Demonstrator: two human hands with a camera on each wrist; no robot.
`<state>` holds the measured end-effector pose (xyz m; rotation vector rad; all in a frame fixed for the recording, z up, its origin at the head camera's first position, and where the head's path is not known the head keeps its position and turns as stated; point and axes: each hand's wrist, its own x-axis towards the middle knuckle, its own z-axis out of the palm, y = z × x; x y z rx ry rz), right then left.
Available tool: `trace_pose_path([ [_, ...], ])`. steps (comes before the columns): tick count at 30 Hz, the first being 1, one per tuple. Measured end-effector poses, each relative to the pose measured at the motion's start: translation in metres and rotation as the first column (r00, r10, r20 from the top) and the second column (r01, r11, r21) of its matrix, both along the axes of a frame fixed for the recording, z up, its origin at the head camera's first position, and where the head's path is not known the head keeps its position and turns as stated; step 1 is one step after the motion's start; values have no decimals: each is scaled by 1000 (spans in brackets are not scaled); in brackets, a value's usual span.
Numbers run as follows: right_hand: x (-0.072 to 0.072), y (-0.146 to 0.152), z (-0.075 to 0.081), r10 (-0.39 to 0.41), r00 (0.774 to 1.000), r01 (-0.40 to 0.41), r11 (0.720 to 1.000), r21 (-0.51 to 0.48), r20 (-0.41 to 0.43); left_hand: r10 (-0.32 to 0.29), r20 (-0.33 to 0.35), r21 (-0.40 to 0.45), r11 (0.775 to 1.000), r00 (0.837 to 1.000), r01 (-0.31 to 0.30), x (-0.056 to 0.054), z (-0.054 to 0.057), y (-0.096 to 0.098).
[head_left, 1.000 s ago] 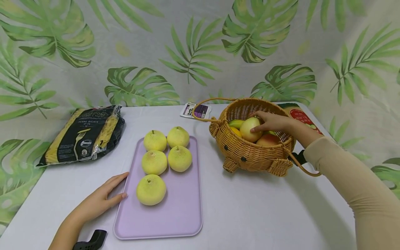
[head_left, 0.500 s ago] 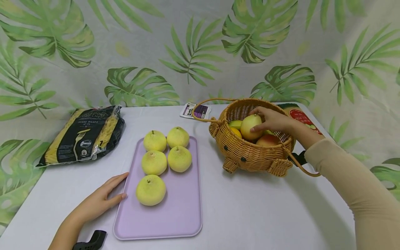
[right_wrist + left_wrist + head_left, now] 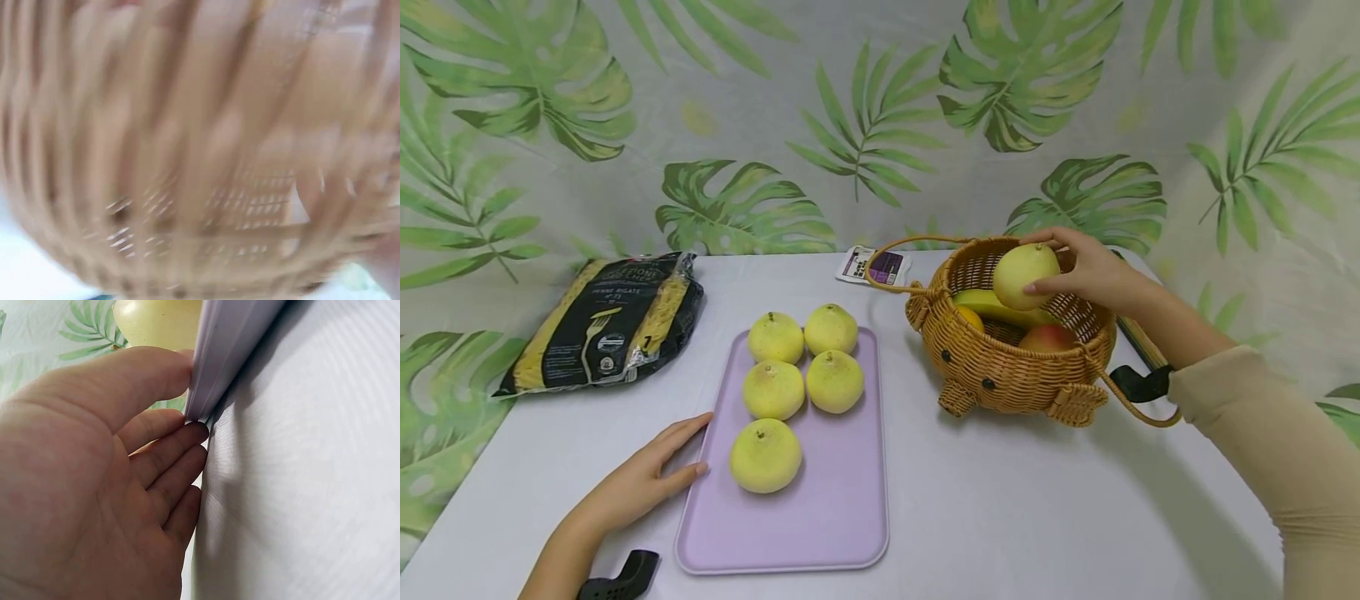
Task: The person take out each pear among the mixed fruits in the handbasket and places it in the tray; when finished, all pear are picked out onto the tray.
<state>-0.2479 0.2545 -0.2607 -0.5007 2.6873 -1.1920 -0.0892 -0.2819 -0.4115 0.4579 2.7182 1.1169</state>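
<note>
My right hand (image 3: pixel 1082 268) grips a round yellow-green fruit with a short stem (image 3: pixel 1025 275) at the top of the wicker basket (image 3: pixel 1000 367), which has an animal face. Inside the basket lie a banana (image 3: pixel 1000 308), an orange fruit (image 3: pixel 970 317) and a reddish fruit (image 3: pixel 1047 338). Blurred basket weave (image 3: pixel 187 156) fills the right wrist view and hides the held fruit. With fingers extended, my left hand (image 3: pixel 640 475) touches the left rim of the lilac tray (image 3: pixel 820 517). Several yellow-green fruits (image 3: pixel 765 456) sit on that tray.
A black and yellow pasta bag (image 3: pixel 606 321) lies at the back left. Behind the tray is a small white and purple packet (image 3: pixel 874 265). The basket's looped handle (image 3: pixel 887 287) sticks out to the left. Leaf-printed cloth hangs behind the white table.
My right hand has lifted the round fruit up and slightly right from among the others, uncovering more of the banana. The left hand and tray stay in place.
</note>
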Motion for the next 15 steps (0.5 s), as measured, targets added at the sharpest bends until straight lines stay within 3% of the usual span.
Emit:
trace_pose_path([
  [8,34,-11,29,-30,993,14,990,-140,-113,-1,-14,-6,1000,1000,1,-1,0,0],
  [15,75,-48,26,63,984,-118,934,-337,-169,1,-6,-1,1000,1000,-1,0,0,1],
])
